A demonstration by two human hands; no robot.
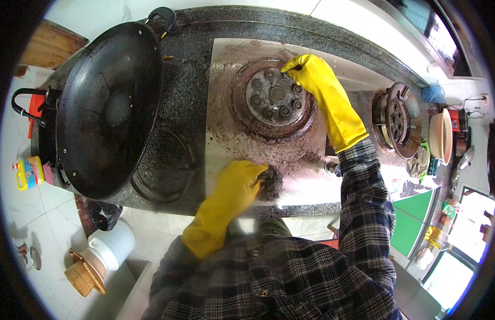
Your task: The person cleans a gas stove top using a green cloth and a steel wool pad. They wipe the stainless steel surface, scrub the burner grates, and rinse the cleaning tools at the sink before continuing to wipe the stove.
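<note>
My left hand [240, 180], in a yellow rubber glove, grips a dark wire scouring pad [271, 184] near the front edge of the steel gas cooktop [219, 146]. My right hand [305, 71], gloved alike, has its fingers curled at the upper right rim of the left burner [277, 94]. Whether anything sits between those fingertips is hidden. This burner has no pan support on it, and a brown, grimy ring surrounds it. Brownish wet residue spreads over the metal around it.
A large black wok [111, 108] rests on the granite counter [183, 80] to the left. The right burner [397, 120] carries its pan support. Beyond it are cloths [419, 162] and a pale basin [440, 136]. A yellow detergent bottle [28, 173] stands far left.
</note>
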